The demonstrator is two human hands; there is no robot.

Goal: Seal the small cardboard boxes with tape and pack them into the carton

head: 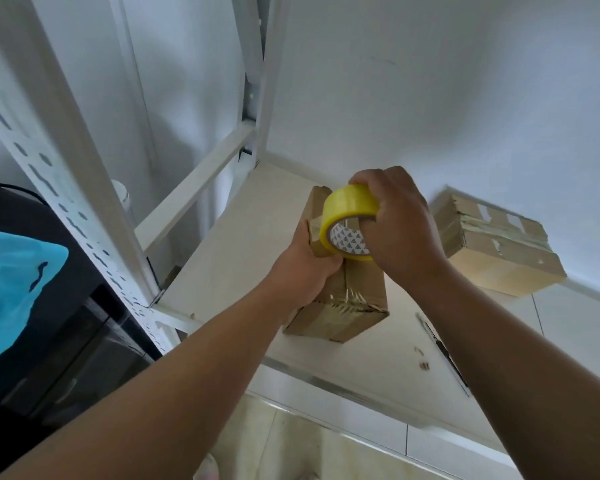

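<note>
Evidently mid-sealing: the left hand (305,268) grips the small box (357,303), the right hand (402,223) curls its fingers (369,183) round the tape roll (347,211), which probably next needs drawing along the seam.

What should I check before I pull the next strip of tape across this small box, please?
1. Box steadied: left hand grips the small box on the shelf: ok.
2. Tape ready: right hand grips the tape roll above the box: ok.
3. Tape's free end stuck down: hidden by the hands: cannot tell.
4. Work area: second box stands apart, by the wall: ok.
5. Packing carton at hand: none in view: cannot tell.
</note>
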